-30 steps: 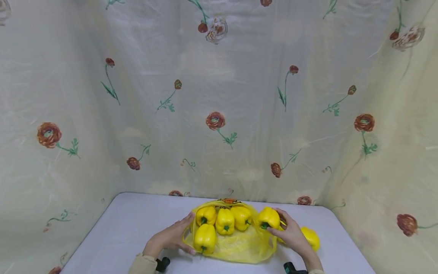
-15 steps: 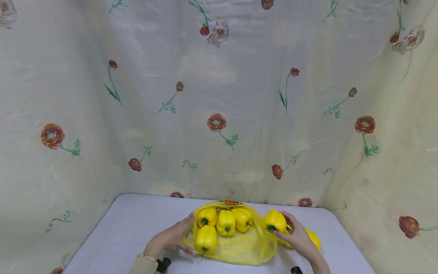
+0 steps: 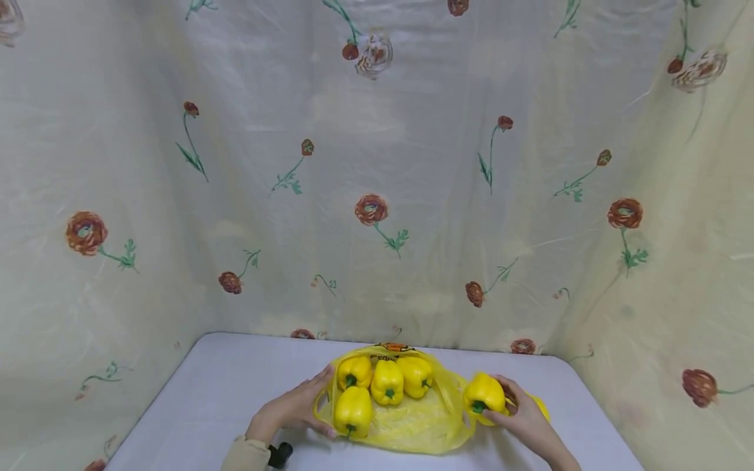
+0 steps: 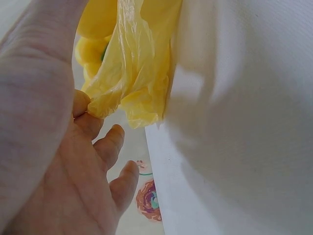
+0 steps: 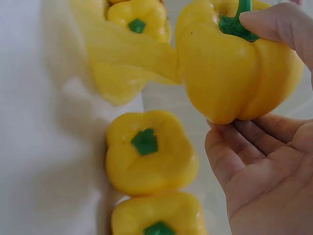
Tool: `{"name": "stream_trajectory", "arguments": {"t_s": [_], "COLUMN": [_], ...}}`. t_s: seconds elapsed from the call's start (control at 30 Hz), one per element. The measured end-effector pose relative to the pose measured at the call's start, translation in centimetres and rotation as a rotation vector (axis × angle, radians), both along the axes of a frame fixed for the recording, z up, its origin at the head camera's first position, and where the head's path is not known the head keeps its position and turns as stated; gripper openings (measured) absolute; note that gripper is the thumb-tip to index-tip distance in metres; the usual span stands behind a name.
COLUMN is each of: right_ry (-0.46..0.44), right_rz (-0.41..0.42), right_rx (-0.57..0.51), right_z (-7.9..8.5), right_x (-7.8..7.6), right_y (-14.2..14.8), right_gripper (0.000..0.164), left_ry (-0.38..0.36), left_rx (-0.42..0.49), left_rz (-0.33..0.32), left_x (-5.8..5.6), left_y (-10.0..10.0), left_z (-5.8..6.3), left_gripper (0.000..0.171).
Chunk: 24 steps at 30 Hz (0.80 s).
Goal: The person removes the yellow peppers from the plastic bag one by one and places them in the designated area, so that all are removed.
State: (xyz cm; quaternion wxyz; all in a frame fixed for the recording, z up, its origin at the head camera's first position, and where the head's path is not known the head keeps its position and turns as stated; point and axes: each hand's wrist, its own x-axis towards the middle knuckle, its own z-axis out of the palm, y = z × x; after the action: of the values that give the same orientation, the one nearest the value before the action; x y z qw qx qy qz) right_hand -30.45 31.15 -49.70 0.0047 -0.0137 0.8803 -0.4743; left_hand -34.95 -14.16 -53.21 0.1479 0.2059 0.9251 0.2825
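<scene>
My right hand (image 3: 524,413) holds a yellow bell pepper (image 3: 484,392) just right of the bag, its thumb by the green stem (image 5: 239,22) and its fingers beneath. Two more yellow peppers stand on the table near that hand; the right wrist view shows the nearer pepper (image 5: 151,154) and another pepper (image 5: 159,215). A thin yellow plastic bag (image 3: 421,428) lies with its mouth spread toward me. Several peppers sit in it, including a front left pepper (image 3: 353,412). My left hand (image 3: 294,405) holds the bag's left edge, the plastic gathered at its fingertips (image 4: 80,103).
The white table (image 3: 235,373) runs back to a flower-patterned curtain (image 3: 412,261), which also hangs along both sides. A small black device (image 3: 280,454) shows beside the left wrist.
My right hand has moved right and a little toward me with the pepper, away from the bag's right side. The left hand and the peppers in the bag stay put.
</scene>
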Motion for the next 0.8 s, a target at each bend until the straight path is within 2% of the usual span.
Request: {"name": "stream_trajectory", "arguments": {"t_s": [0.23, 0.53, 0.8], "right_ry": [-0.029, -0.023, -0.108], "right_rz": [-0.041, -0.064, -0.092], "right_rx": [0.032, 0.077, 0.040], "right_z": [-1.2, -1.7, -2.8], "right_x": [0.5, 1.4, 1.8], "right_y": [0.8, 1.6, 1.7], "right_gripper": [0.086, 0.089, 0.095], "left_ry": [0.002, -0.004, -0.025], "left_rx": [-0.010, -0.005, -0.016], "left_rz": [-0.003, -0.007, 0.005], "left_x": [0.2, 0.2, 0.1], "left_y": [0.0, 0.0, 0.1], "left_z": [0.0, 0.2, 0.3], "left_gripper": [0.125, 0.124, 0.125]}}
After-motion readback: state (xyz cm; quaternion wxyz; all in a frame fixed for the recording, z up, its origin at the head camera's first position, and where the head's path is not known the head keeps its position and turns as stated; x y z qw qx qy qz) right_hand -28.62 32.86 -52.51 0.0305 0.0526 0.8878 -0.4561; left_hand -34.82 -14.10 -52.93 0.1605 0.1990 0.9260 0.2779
